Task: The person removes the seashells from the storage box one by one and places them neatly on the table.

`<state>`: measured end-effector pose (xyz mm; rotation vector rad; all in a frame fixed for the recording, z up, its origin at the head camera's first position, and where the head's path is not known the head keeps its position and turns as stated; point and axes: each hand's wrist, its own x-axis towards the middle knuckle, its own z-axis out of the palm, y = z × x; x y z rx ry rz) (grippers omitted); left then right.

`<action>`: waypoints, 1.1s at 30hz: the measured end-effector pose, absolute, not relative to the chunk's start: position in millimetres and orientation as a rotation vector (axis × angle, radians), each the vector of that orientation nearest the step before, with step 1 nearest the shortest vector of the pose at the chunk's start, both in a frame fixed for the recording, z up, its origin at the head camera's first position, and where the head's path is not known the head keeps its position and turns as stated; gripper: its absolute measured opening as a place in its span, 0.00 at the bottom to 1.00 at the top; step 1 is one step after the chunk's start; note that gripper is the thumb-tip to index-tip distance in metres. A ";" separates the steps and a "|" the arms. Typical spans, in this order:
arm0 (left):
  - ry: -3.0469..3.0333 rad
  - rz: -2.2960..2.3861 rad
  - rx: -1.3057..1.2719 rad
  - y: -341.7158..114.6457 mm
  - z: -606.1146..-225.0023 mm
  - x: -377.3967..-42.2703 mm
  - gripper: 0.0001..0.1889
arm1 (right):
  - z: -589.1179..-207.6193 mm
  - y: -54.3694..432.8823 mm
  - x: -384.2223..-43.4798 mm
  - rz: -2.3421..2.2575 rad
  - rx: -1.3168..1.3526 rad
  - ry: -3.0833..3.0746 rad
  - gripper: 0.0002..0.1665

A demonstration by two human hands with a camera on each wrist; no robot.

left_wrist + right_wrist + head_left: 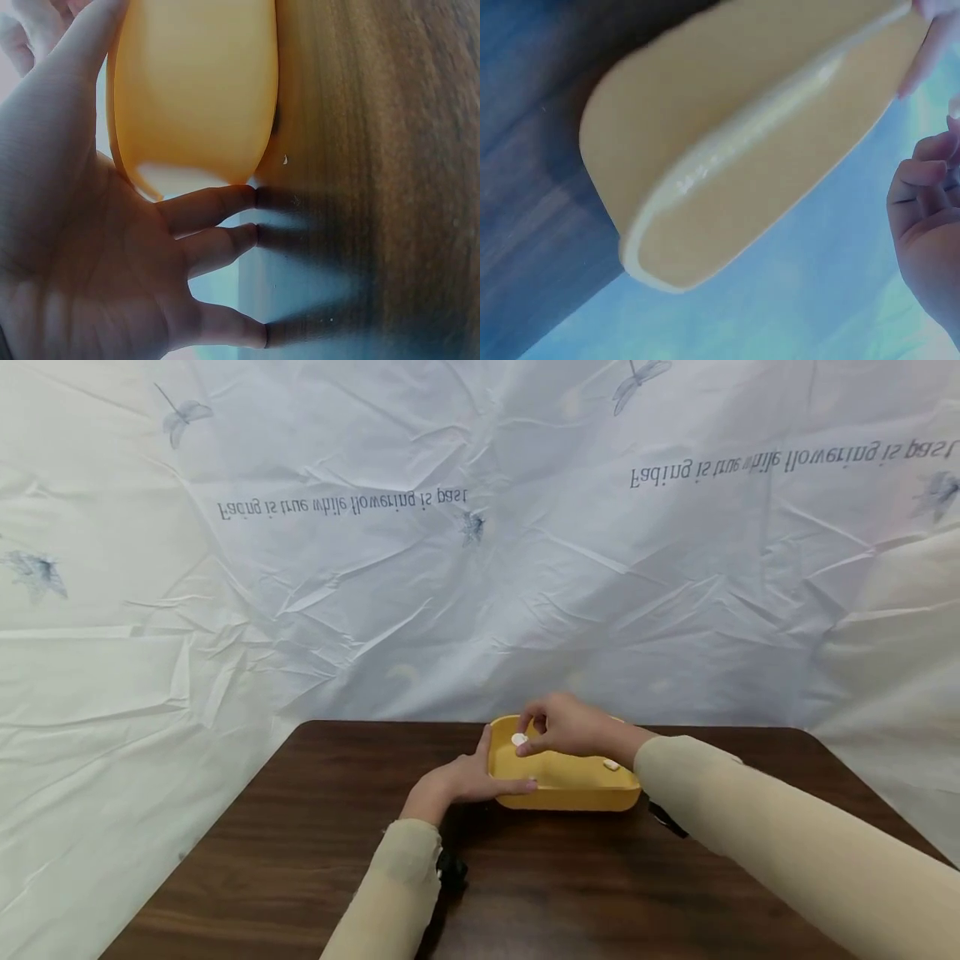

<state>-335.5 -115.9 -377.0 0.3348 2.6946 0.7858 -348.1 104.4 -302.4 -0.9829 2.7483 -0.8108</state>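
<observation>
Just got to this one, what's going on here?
A person is working at a dark wooden table with a yellow container. Their left hand rests against the container's left end, thumb along the near rim. Their right hand pinches a small white piece between its fingers, in the head view over the container's left part. Another small white piece shows toward the right end. What exactly these pieces are is too small to tell.

Left hand (468, 775) standing spread; right hand (570, 725) pinching.
Left forearm (390, 889) is angling forward and inward, thumb (513, 786) and fingers (214, 249) standing apart. Right forearm (780, 843) is slanting in from the right, its thumb (532, 746) and forefinger (528, 712) curving toward each other, that hand sitting slightly farther forward.
</observation>
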 end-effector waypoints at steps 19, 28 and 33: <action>2.669 0.868 0.380 -117.4 -373.6 -337.9 0.71 | -366.2 98.4 -252.1 -1.034 -1.074 2.245 0.12; 2.685 0.835 0.325 -117.9 -376.5 -337.1 0.73 | -388.1 96.7 -239.2 -0.956 -1.123 2.226 0.08; 2.681 0.856 0.337 -118.9 -378.0 -339.4 0.72 | -393.3 88.8 -227.0 -1.127 -0.948 2.132 0.03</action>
